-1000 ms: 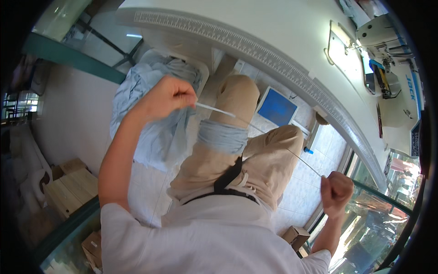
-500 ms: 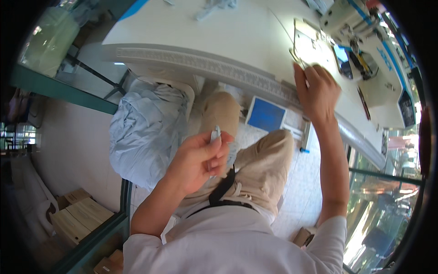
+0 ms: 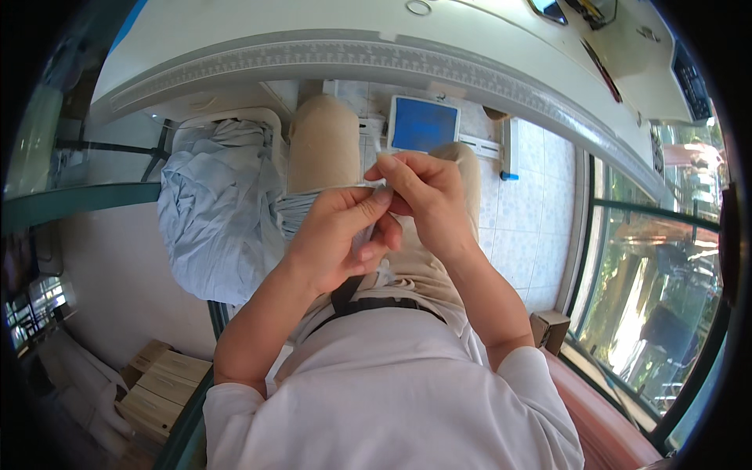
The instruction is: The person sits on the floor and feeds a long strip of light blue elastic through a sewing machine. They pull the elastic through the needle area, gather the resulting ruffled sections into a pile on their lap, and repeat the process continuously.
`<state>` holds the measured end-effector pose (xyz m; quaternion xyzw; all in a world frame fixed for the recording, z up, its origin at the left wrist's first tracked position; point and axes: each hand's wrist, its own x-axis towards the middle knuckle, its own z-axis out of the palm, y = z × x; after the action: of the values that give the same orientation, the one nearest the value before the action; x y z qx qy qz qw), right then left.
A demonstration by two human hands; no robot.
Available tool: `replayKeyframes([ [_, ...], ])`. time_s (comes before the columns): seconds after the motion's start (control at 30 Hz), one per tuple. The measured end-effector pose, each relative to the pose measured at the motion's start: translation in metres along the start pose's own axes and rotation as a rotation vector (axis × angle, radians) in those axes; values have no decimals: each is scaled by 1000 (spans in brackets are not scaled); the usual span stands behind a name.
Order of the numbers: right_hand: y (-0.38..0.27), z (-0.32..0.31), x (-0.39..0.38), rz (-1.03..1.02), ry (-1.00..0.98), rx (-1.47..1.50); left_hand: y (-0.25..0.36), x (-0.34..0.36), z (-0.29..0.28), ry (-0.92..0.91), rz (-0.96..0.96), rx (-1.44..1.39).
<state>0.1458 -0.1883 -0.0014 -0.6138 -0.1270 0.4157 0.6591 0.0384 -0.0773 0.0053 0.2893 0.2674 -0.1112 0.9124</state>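
Note:
My left hand point(image 3: 341, 231) and my right hand point(image 3: 427, 192) meet above my lap, thumbs and forefingers pinched together. The left one holds a small pale-blue cloth piece, now mostly hidden by the fingers. A thin, blurred whitish bit point(image 3: 377, 147) sticks out above the right fingertips; what that hand pinches is too small to make out. Over my left thigh lies a folded light-blue cloth point(image 3: 296, 213), close to the left wrist. To its left, a large crumpled heap of light-blue fabric point(image 3: 215, 211) fills and overhangs a white bin point(image 3: 274, 125).
Ahead runs the white sewing table point(image 3: 313, 17), a ruler strip point(image 3: 313, 56) along its front edge. On it are a metal ring point(image 3: 418, 8), a phone point(image 3: 548, 9) and a slim dark tool point(image 3: 601, 70). A blue pedal point(image 3: 424, 124) is on the floor; cardboard boxes point(image 3: 168, 384) stand lower left.
My right hand has come back from the sewing table to my left hand, and their fingertips now meet. The view has shifted down, so the sewing machine is largely out of sight.

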Motion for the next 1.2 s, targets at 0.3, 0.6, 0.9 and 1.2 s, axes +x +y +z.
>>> replayKeyframes([
  [0.3, 49, -50, 68, -324, 594, -147, -36, 1, -11, 21, -63, -6],
  [0.6, 48, -26, 11, 300, -122, 427, -18, 18, -17, -59, -97, -110],
  [0.9, 61, -20, 23, -78, 225, -9, -36, 15, -25, 106, -53, 70],
  [1.2, 82, -51, 76, -297, 531, -182, -49, -25, -18, 148, -136, 49],
])
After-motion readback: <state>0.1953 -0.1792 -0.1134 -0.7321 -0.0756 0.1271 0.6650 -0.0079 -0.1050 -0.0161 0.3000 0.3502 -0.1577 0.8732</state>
